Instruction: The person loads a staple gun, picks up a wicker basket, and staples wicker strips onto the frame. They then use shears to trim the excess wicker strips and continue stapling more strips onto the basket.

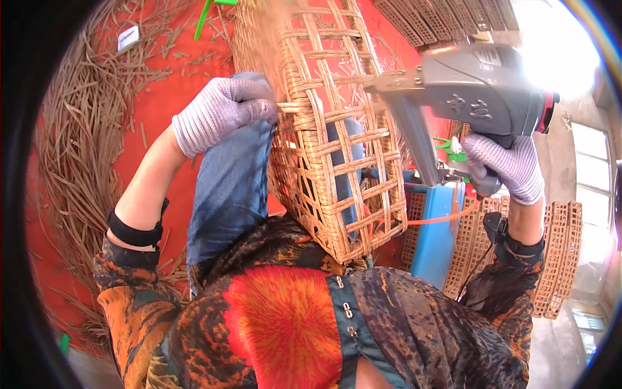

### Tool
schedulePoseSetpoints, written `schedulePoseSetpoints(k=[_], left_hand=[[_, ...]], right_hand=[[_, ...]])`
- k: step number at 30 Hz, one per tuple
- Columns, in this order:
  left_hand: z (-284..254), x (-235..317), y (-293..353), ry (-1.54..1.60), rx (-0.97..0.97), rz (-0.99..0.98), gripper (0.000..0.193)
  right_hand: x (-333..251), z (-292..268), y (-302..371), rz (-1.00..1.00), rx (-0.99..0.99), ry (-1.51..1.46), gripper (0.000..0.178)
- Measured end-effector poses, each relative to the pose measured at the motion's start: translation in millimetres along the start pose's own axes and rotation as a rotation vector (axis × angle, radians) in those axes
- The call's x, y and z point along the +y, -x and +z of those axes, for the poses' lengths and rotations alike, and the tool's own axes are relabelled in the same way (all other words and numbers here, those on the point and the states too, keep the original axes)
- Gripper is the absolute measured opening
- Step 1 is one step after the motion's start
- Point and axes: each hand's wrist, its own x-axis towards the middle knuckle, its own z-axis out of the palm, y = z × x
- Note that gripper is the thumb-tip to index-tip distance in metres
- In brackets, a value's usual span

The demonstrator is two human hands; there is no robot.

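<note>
A tan woven basket frame [330,206] with an open lattice side leans across my lap, its length running away from me. My left hand [225,111], in a pale knit glove, is closed at the basket's left edge. Its fingertips pinch a short wicker strand [286,107] that runs into the weave. My right hand [508,165], gloved alike, is wrapped round the handle of a grey air nail gun [476,84]. The gun's nose meets the lattice near its upper right edge; the exact contact point is blurred. Under my left hand is my jeans-covered knee [234,159].
Loose wicker strips [81,168] lie heaped on the red floor cover [159,107] at left. An orange air hose [444,219] runs beneath the gun. A blue bench [435,233] stands at right, with stacked lattice panels [560,256] beyond. More panels [427,19] sit at the back.
</note>
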Motion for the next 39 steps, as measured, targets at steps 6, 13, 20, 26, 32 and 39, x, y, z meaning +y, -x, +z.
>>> schedulePoseSetpoints(k=[6,13,20,26,32,39], left_hand=[[-12,4,4,0.211,-0.025,-0.329,0.019],[-16,28,3,0.057,0.131,-0.380,0.024],[-15,37,-23,-0.166,0.344,-0.326,0.019],[-24,40,-45,-0.249,0.580,-0.248,0.021],[-46,73,-125,-0.909,0.630,-0.091,0.039],[-57,37,-152,-0.967,0.518,-0.133,0.032]], right_hand=[[52,-21,21,0.106,0.189,-0.119,0.024],[130,-5,32,0.183,0.275,-0.304,0.024],[200,10,37,0.129,0.342,-0.210,0.031],[292,20,57,0.293,0.500,0.123,0.051],[386,27,112,0.601,0.588,0.241,0.051],[378,39,146,0.813,0.657,0.446,0.040]])
